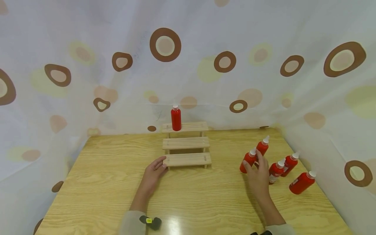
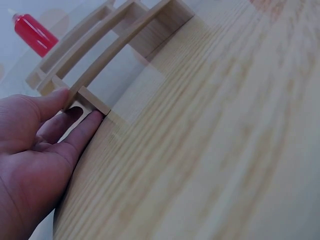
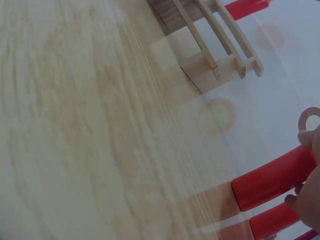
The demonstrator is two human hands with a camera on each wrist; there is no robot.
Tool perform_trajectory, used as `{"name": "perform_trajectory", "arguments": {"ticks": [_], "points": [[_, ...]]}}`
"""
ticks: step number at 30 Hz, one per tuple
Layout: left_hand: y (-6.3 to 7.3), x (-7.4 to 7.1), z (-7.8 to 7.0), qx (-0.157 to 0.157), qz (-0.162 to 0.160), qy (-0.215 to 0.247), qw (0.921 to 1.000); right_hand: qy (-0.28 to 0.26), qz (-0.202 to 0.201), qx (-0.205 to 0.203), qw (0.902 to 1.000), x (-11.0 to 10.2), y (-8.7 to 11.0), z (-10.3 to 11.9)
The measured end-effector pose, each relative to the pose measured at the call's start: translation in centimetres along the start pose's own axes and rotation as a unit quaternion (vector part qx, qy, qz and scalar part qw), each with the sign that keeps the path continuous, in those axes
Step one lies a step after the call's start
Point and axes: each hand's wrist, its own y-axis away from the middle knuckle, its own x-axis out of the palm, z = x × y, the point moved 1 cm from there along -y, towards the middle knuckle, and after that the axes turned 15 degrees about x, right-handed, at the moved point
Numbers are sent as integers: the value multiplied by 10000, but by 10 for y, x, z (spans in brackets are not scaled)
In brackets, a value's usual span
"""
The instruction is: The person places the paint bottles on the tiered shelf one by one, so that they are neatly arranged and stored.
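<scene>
Three stepped tiers make up a small wooden stand (image 1: pixel 186 159) at the middle of the table. My left hand (image 1: pixel 153 174) holds the left end of its lowest tier, fingertips on the board's edge and leg in the left wrist view. A red squeeze bottle (image 1: pixel 176 119) with a white cap stands upright on the top tier, left of centre. To the right, my right hand (image 1: pixel 258 178) grips another red bottle (image 1: pixel 248 163) with a white nozzle, thumb on its near side. A further red bottle (image 1: pixel 262 147) stands just behind that one, partly hidden by the fingers.
Right of my right hand are more red bottles: a labelled one (image 1: pixel 275 172), one behind it (image 1: pixel 290 164), and one nearer the table's right edge (image 1: pixel 302 183). A white patterned sheet (image 1: pixel 194 81) rises behind and along both sides of the wooden table (image 1: pixel 199 202).
</scene>
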Motion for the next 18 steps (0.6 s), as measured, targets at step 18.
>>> {"name": "perform_trajectory", "arguments": {"ticks": [18], "points": [[-1,-2,4,50,75,108,9999,327,-343,-371,9982,6,-4,1]]}}
